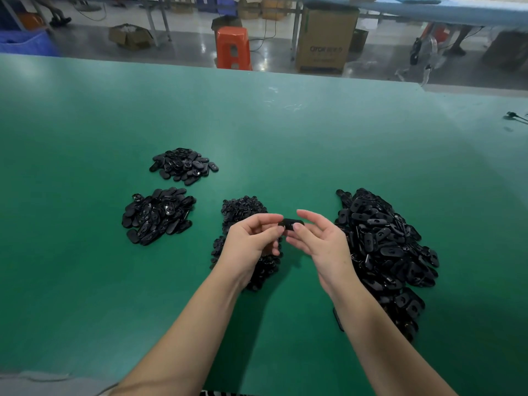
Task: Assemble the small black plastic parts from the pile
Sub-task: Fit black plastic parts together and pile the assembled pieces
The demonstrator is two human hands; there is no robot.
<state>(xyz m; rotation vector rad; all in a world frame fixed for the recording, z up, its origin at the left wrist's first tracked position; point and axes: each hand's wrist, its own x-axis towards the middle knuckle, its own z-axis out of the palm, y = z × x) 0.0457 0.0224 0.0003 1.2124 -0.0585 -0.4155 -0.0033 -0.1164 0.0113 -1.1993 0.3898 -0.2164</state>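
Note:
Both hands meet above the green table (285, 138), holding one small black oval plastic part (291, 224) between them. My left hand (254, 238) pinches its left end with thumb and fingertips. My right hand (320, 241) pinches its right end, the other fingers loosely spread. Under the left hand lies a pile of small round black pieces (243, 208). A large pile of black oval parts (383, 247) spreads to the right of my right hand. Two smaller heaps of oval parts sit at left, one nearer (158, 215) and one farther (183, 165).
The table's far edge (257, 70) runs across the top. Beyond it stand an orange stool (233, 47) and a cardboard box (325, 38) on the floor. A small dark object (514, 116) lies at the table's far right.

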